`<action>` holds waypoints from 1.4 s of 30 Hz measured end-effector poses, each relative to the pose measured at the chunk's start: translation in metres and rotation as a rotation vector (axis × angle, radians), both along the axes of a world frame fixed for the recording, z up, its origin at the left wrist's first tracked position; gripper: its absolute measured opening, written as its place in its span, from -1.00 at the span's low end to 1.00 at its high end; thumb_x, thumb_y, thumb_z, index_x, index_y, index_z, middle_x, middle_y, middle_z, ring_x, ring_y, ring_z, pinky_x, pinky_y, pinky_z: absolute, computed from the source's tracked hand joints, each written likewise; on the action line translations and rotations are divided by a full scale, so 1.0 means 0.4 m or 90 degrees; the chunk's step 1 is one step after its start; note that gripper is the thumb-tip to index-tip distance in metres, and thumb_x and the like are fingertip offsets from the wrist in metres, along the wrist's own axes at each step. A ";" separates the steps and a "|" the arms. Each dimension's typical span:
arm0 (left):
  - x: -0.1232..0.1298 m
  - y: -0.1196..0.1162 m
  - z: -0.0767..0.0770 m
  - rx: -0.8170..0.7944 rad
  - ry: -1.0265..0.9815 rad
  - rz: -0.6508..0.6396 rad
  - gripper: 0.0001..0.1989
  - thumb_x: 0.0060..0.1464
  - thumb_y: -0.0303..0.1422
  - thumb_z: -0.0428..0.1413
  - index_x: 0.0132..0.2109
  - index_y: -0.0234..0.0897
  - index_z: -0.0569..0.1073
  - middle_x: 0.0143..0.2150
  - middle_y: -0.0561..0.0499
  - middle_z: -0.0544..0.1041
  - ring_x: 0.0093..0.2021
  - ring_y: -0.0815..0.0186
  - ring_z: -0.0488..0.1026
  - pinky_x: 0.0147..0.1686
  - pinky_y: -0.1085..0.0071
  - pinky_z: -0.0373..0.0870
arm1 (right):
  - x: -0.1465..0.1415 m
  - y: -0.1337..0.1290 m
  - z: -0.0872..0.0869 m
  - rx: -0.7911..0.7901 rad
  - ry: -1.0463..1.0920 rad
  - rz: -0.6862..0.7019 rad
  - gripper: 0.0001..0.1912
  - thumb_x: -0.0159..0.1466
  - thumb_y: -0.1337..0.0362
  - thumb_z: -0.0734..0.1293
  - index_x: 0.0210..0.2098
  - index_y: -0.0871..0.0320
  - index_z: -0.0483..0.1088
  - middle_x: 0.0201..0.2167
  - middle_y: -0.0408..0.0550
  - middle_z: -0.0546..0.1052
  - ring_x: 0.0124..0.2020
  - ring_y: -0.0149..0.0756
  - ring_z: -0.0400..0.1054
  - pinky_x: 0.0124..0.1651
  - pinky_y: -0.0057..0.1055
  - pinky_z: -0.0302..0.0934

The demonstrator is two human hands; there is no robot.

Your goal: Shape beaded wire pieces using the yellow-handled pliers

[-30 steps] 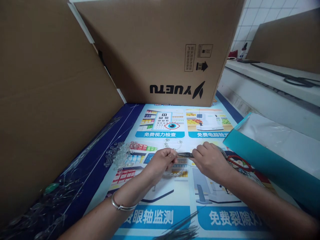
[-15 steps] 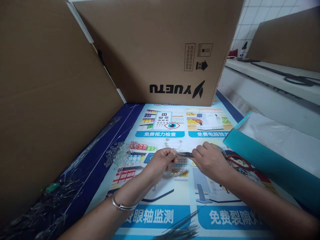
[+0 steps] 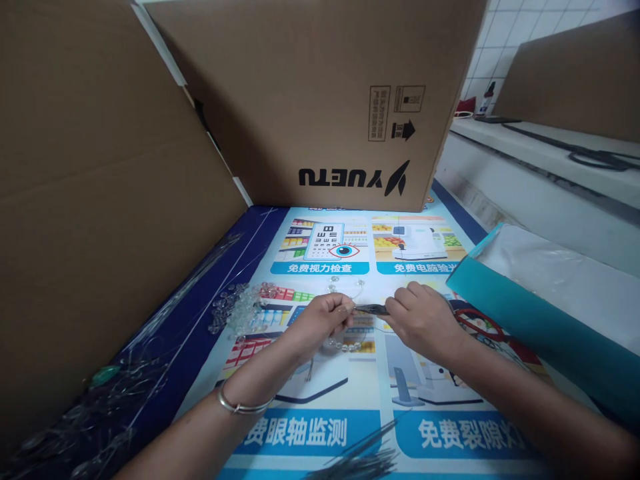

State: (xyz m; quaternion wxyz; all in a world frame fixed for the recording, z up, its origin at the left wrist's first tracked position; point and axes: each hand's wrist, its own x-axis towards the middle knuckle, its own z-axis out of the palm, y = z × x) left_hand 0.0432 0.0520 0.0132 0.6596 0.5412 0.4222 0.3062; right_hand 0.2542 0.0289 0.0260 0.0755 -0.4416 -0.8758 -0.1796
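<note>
My left hand (image 3: 330,317) is closed, its thumb and forefinger pinched on a thin wire strung with clear beads (image 3: 347,347). Parts of this beaded wire show above and below the fingers; the pinched spot itself is hidden. My right hand (image 3: 420,317) wraps around a pair of pliers (image 3: 371,309), whose narrow metal jaws point left and meet my left fingertips. Whether the jaws grip the wire cannot be made out. A heap of loose clear beads (image 3: 243,310) lies left of my left hand.
Cut dark wires (image 3: 363,460) lie at the front edge. Tangled clear strands (image 3: 105,400) spread along the left. Cardboard panels (image 3: 320,100) stand behind and to the left. On the right are a teal box (image 3: 525,313) and a red-handled tool (image 3: 480,323).
My left forearm and its bracelet have shifted slightly left and up. Both hands stay at nearly the same spot, with the pliers still against the left fingertips.
</note>
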 end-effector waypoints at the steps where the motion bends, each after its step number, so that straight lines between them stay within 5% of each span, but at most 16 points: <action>1: 0.000 0.000 0.000 0.001 0.001 -0.003 -0.75 0.04 -0.23 0.03 -0.45 -0.33 0.29 -0.56 0.10 0.33 -0.65 0.55 0.03 -0.61 0.53 -0.11 | 0.000 0.000 0.000 -0.002 0.000 0.000 -0.79 0.27 0.21 0.13 -0.39 0.16 0.29 -0.43 -0.04 0.33 -0.33 -0.23 0.11 -0.32 -0.30 -0.13; 6: 0.000 0.001 -0.002 -0.001 -0.001 -0.015 -0.77 0.04 -0.24 0.02 -0.43 -0.33 0.29 -0.54 0.10 0.34 -0.65 0.55 0.04 -0.62 0.53 -0.10 | 0.001 0.002 -0.003 -0.037 0.028 -0.017 -0.77 0.26 0.15 0.15 -0.39 0.16 0.30 -0.41 -0.03 0.35 -0.32 -0.23 0.14 -0.31 -0.31 -0.09; 15: 0.001 0.001 -0.004 0.017 -0.026 -0.002 -0.78 0.04 -0.23 0.03 -0.38 -0.32 0.33 -0.51 0.08 0.36 -0.63 0.53 0.09 -0.61 0.54 -0.04 | 0.007 0.014 -0.006 -0.242 0.174 -0.023 -0.72 0.27 0.11 0.14 -0.34 0.17 0.33 -0.40 -0.06 0.38 -0.31 -0.32 0.20 -0.31 -0.42 0.02; 32: -0.003 -0.002 0.008 0.014 0.002 -0.047 -0.72 0.03 -0.19 0.03 -0.46 -0.32 0.31 -0.54 0.07 0.31 -0.61 0.51 0.08 -0.59 0.54 -0.03 | 0.008 0.008 0.012 -0.085 0.041 0.004 -0.74 0.25 0.12 0.17 -0.40 0.17 0.32 -0.41 -0.03 0.34 -0.32 -0.27 0.13 -0.31 -0.35 -0.07; 42: -0.017 0.012 0.012 -0.042 -0.026 -0.070 -0.78 0.04 -0.23 0.05 -0.37 -0.33 0.36 -0.49 0.06 0.35 -0.61 0.55 0.12 -0.63 0.57 -0.07 | 0.004 0.015 -0.009 -0.174 0.115 -0.040 -0.71 0.27 0.11 0.14 -0.37 0.18 0.34 -0.40 -0.03 0.37 -0.29 -0.28 0.19 -0.28 -0.39 0.00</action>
